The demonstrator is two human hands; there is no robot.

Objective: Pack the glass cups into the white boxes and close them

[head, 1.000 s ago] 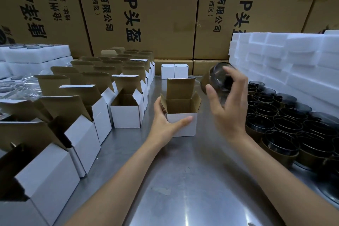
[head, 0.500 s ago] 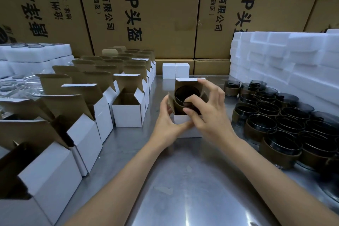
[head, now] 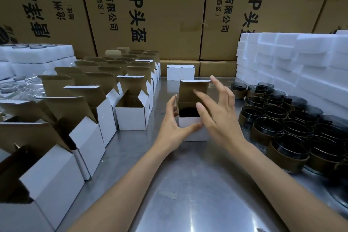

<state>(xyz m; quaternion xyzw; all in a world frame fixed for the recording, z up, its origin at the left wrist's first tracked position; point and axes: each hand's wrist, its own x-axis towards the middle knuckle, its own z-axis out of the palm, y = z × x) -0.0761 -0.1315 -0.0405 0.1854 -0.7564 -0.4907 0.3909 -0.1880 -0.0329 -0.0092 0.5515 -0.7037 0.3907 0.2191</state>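
Cup (head: 188,112) now sits inside the box (head: 190,124) my left hand (head: 174,126) grips; right hand (head: 216,117), open, has let go, so flaps come next.

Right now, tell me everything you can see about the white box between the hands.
The small white box stands upright on the metal table, white card outside and brown inside. Its top is open: the lid flap stands up at the back and a side flap sticks up on the left. Something dark, seemingly a glass cup, sits inside. The left hand grips its left side, thumb across the front. The right hand hovers at its right, fingers spread, partly hiding it.
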